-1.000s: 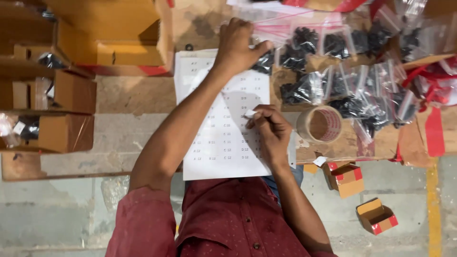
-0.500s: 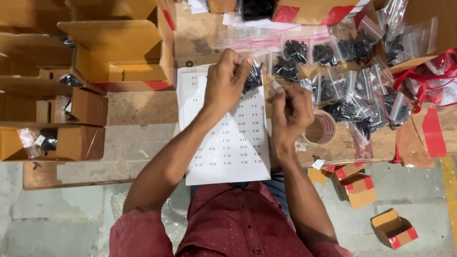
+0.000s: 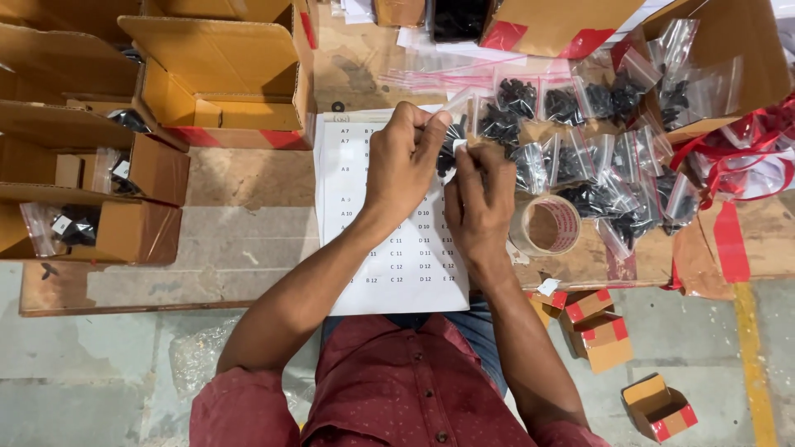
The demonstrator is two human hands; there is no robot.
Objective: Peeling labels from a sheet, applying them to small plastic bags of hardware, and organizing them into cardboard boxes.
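Near edge: printed sheet (image 3: pixel 389 248) on tabletop (image 3: pixel 248 178). Above it, left hand (image 3: pixel 403 161) & right hand (image 3: pixel 480 194) both pinch a small clear bag (image 3: pixel 454 136) w/ black parts. Beyond: tape roll (image 3: pixel 546 225), more bags (image 3: pixel 596 157), cardboard boxes (image 3: pixel 224 74).

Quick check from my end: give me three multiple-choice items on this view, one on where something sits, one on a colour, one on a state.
1. The tape roll lies:
A. right of the printed sheet
B. inside an open carton
C. on the floor

2. The person's shirt is:
A. blue
B. dark red
C. white

3. The small clear bag of black parts is:
A. lying untouched
B. held by both hands
C. inside a carton

Answers:
1 A, it rests on the board beside the sheet's right edge.
2 B, sleeves and front are dark red.
3 B, left hand and right hand both pinch it.
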